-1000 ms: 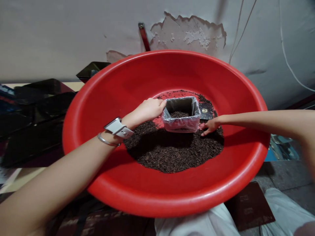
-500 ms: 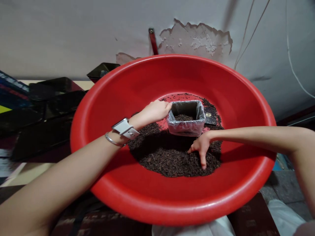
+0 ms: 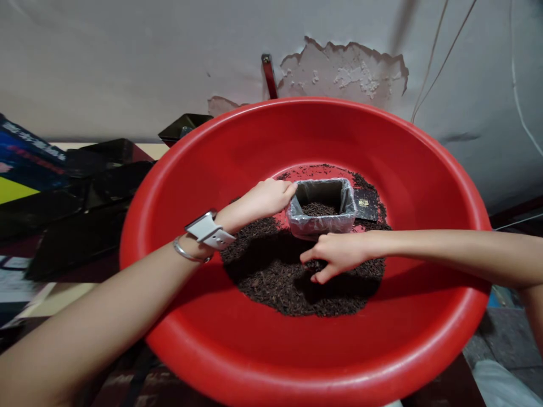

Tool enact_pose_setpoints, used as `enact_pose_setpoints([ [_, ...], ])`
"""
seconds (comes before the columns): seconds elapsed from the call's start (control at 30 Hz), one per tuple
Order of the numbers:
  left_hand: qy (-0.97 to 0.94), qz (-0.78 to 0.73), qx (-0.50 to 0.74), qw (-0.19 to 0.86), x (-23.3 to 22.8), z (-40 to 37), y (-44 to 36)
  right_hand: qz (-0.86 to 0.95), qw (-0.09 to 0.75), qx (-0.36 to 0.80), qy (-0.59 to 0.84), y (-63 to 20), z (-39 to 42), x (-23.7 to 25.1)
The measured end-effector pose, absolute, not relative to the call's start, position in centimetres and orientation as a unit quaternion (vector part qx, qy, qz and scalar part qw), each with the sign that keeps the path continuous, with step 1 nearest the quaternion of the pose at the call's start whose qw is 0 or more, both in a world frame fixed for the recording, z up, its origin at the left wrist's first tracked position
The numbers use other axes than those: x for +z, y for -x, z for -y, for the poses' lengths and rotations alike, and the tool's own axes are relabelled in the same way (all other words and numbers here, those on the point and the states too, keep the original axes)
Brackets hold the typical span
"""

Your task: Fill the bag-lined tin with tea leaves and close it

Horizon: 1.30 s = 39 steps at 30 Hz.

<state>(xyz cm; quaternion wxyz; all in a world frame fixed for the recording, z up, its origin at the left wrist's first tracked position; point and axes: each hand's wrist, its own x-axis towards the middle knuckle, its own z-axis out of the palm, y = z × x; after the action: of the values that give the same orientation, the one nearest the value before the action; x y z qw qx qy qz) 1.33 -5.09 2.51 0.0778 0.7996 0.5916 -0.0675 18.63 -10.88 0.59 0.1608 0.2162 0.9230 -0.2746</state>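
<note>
1. Head view: a red basin (image 3: 271, 350) stands before a grey wall with peeling paint (image 3: 343, 65); dark boxes (image 3: 80, 203) lie to its left.
2. The left hand (image 3: 269, 198) clasps the plastic-lined box (image 3: 321, 217) in the basin.
3. The right hand (image 3: 335, 254), fingers curled, pinches dark loose tea (image 3: 271, 277) just before the box.
</note>
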Motion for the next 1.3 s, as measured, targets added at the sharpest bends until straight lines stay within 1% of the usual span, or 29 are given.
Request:
enact_pose_setpoints([
  [0.1,-0.801,-0.59,-0.059,0.079,2.6,5.3,-1.4,-0.935,0.019,-0.289,-0.202,-18.7,10.2,2.9],
  [0.2,-0.804,-0.586,-0.052,0.087,2.8,5.4,-1.5,-0.932,-0.135,-0.243,-0.231,-19.2,8.4,4.5],
  [0.27,-0.801,-0.589,-0.05,0.094,3.0,5.5,-1.5,-0.922,-0.202,-0.199,-0.264,-19.7,6.9,4.7],
  [0.3,-0.797,-0.593,-0.049,0.097,3.0,5.5,-1.5,-0.92,-0.21,-0.183,-0.274,-20.0,6.3,4.6],
  [0.4,-0.789,-0.604,-0.044,0.1,2.9,5.4,-1.5,-0.935,-0.159,-0.144,-0.282,-20.8,5.0,3.8],
  [0.47,-0.783,-0.612,-0.048,0.099,2.7,5.2,-1.4,-0.947,-0.129,-0.099,-0.278,-21.1,5.0,3.5],
  [0.57,-0.781,-0.614,-0.047,0.102,2.4,5.0,-1.2,-0.955,-0.146,-0.034,-0.255,-20.8,6.3,3.5],
  [0.63,-0.788,-0.605,-0.038,0.105,2.2,4.9,-1.1,-0.959,-0.166,-0.022,-0.227,-20.3,7.7,3.8],
  [0.67,-0.79,-0.603,-0.033,0.107,2.2,4.9,-1.0,-0.965,-0.158,-0.028,-0.21,-20.0,8.5,4.0],
  [0.7,-0.789,-0.603,-0.031,0.108,2.1,4.8,-1.0,-0.973,-0.13,-0.041,-0.189,-19.8,9.4,4.0],
  [0.77,-0.783,-0.612,-0.033,0.108,2.1,4.8,-1.0,-0.986,-0.025,-0.083,-0.141,-19.3,11.0,3.5],
  [0.83,-0.776,-0.621,-0.036,0.105,2.0,4.7,-1.1,-0.976,0.128,-0.13,-0.118,-19.0,12.4,2.0],
  [0.9,-0.775,-0.623,-0.036,0.099,2.0,4.7,-1.1,-0.935,0.281,-0.161,-0.143,-19.0,13.2,-0.1],
  [0.93,-0.776,-0.622,-0.036,0.097,2.0,4.7,-1.1,-0.908,0.343,-0.169,-0.169,-19.0,13.4,-1.3],
  [0.97,-0.777,-0.621,-0.036,0.095,2.0,4.7,-1.1,-0.886,0.386,-0.172,-0.193,-19.1,13.5,-2.4],
  [1.0,-0.779,-0.618,-0.036,0.094,2.0,4.7,-1.1,-0.873,0.405,-0.171,-0.209,-19.2,13.5,-3.4],
  [1.03,-0.781,-0.616,-0.036,0.094,2.0,4.7,-1.1,-0.873,0.404,-0.168,-0.215,-19.3,13.5,-4.3],
  [1.13,-0.784,-0.613,-0.035,0.098,2.0,4.7,-1.0,-0.9,0.352,-0.162,-0.198,-19.6,13.4,-5.8],
  [1.2,-0.784,-0.611,-0.035,0.102,2.0,4.6,-1.0,-0.91,0.331,-0.165,-0.188,-19.6,13.3,-6.0],
  [1.3,-0.788,-0.607,-0.031,0.104,1.9,4.6,-0.9,-0.909,0.321,-0.181,-0.195,-19.7,13.1,-6.0],
])
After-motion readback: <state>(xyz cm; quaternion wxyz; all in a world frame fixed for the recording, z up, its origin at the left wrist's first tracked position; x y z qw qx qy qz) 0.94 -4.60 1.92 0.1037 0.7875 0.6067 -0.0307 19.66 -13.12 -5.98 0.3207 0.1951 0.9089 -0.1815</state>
